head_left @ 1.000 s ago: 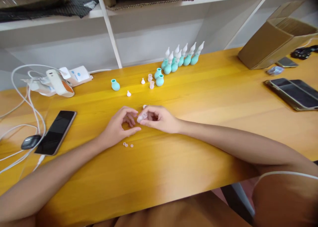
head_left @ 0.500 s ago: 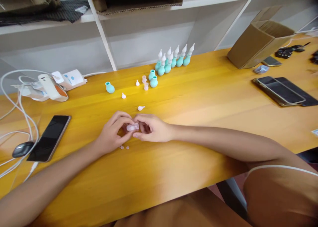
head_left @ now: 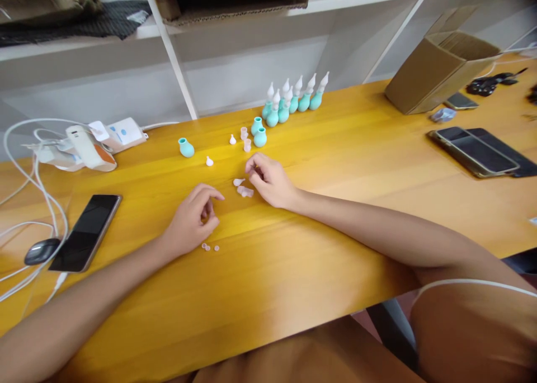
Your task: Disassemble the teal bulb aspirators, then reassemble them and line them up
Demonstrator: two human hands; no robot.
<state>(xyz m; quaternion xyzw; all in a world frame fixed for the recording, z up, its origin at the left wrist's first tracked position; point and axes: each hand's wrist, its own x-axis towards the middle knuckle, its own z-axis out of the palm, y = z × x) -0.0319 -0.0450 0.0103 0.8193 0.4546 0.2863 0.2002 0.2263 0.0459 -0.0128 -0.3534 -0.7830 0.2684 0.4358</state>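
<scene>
My left hand (head_left: 195, 218) hovers over the table with thumb and forefinger apart, holding nothing. My right hand (head_left: 272, 181) is farther forward, its fingers loosely bent, with nothing visible in them. Just left of it lie a translucent pinkish connector piece (head_left: 245, 192) and a white pointed nozzle tip (head_left: 239, 182), side by side. Beyond its fingertips stand two small clear cups (head_left: 247, 145). Two more white tips (head_left: 209, 161) stand to the left. Small round discs (head_left: 216, 248) rest close to my left hand. Teal squeeze bulbs (head_left: 260, 138) without tips stand farther back.
Several teal bulbs fitted with white tips (head_left: 283, 112) stand at the back. On the left are a phone (head_left: 86, 232), a mouse (head_left: 41, 251), cables and a power strip (head_left: 121, 134). A cardboard box (head_left: 428, 72) and more phones (head_left: 474, 151) lie right.
My hands have separated. The connector piece they held now lies beside the nozzle tip. My right hand moved forward and right; my left hand drew slightly back.
</scene>
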